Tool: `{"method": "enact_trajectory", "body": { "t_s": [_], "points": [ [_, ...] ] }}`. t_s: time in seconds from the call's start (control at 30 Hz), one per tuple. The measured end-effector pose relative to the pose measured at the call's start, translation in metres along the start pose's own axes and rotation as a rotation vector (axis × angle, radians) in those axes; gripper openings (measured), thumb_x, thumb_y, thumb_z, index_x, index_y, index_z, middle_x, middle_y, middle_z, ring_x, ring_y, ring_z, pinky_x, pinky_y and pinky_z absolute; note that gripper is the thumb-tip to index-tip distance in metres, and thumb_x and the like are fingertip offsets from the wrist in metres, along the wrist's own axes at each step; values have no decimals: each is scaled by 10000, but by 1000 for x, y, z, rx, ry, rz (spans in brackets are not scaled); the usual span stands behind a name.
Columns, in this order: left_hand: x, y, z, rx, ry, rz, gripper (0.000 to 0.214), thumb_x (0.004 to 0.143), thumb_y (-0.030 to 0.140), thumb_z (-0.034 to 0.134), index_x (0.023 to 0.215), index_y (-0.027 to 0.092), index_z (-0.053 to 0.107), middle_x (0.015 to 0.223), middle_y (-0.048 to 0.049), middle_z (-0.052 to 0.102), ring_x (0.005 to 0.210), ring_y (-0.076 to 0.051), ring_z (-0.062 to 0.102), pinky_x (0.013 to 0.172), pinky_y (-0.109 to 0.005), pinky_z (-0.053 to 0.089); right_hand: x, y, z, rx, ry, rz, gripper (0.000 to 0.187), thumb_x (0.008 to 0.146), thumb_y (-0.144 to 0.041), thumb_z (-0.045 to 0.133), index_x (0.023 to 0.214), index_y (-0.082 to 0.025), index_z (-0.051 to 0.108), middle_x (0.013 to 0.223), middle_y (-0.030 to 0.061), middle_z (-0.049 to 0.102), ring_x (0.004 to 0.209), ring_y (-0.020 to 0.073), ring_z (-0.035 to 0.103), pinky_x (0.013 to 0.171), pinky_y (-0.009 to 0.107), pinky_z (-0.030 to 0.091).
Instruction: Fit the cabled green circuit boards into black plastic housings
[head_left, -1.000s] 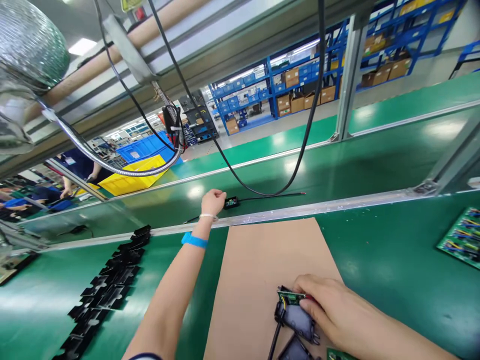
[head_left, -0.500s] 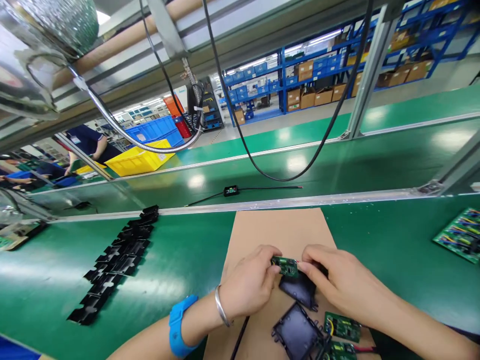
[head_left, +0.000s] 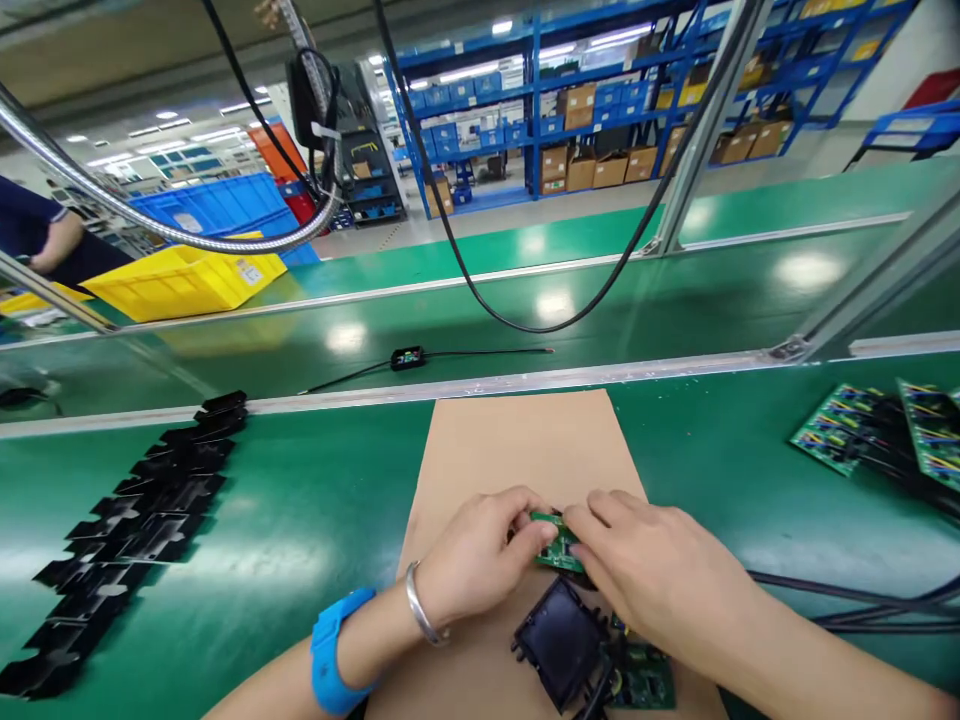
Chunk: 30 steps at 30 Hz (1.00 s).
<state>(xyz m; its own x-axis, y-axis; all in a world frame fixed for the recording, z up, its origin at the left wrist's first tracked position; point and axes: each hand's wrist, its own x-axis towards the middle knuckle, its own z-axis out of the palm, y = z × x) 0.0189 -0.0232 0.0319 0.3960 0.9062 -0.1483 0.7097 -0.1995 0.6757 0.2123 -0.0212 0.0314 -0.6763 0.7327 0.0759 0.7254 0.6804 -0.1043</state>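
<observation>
Both hands meet over a brown cardboard sheet (head_left: 517, 440) on the green bench. My left hand (head_left: 480, 555) and my right hand (head_left: 652, 570) both pinch a small green circuit board (head_left: 555, 545), holding it above a black plastic housing that the hands mostly hide. A second black housing (head_left: 559, 640) lies open just below the hands, and another green circuit board (head_left: 641, 680) with wires lies at its right. My left wrist wears a blue band and a metal bangle.
A row of black plastic covers (head_left: 142, 500) runs along the left. A finished black module with leads (head_left: 409, 357) lies on the conveyor belt beyond the metal rail. Green board panels (head_left: 877, 430) sit at right. A black cable hangs overhead. A yellow bin (head_left: 180, 280) and another person are far left.
My left hand came back from the module on the conveyor and joined the right hand on the small green board. The view has tilted down.
</observation>
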Motion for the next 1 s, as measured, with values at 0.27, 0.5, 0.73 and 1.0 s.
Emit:
{"method": "enact_trajectory", "body": {
  "t_s": [0.27, 0.5, 0.73, 1.0],
  "points": [
    [18, -31, -10, 24, -208, 306, 718, 701, 288, 801, 1332, 207, 468, 1213, -98, 532, 1096, -248, 531, 967, -371, 445, -9, 19, 19, 188, -125, 87, 47, 893, -258, 573, 893, -235, 614, 822, 20, 608, 749, 223, 613, 584, 306, 376],
    [12, -36, 6, 15, -96, 223, 657, 721, 428, 781, 1276, 197, 517, 1170, -92, 556, 1042, -236, 554, 937, -369, 467, 3, 37, 14, 251, -136, 4, 90, 920, -242, 551, 981, -239, 616, 875, 15, 619, 862, 217, 582, 684, 315, 395],
    [11, -35, 8, 43, -79, 201, 653, 712, 432, 787, 1262, 190, 531, 1173, -95, 559, 1060, -260, 554, 942, -400, 471, 12, 42, 13, 124, -151, -135, 138, 899, -130, 514, 919, -245, 587, 752, -1, 557, 732, 175, 542, 557, 289, 280],
    [9, -35, 13, 26, -65, 140, 626, 685, 432, 809, 1213, 216, 551, 1141, -67, 567, 997, -247, 578, 883, -388, 500, 16, 37, 8, 33, -104, -251, 167, 755, -57, 577, 806, -215, 555, 728, 15, 584, 660, 178, 514, 510, 307, 178]
  ]
}}
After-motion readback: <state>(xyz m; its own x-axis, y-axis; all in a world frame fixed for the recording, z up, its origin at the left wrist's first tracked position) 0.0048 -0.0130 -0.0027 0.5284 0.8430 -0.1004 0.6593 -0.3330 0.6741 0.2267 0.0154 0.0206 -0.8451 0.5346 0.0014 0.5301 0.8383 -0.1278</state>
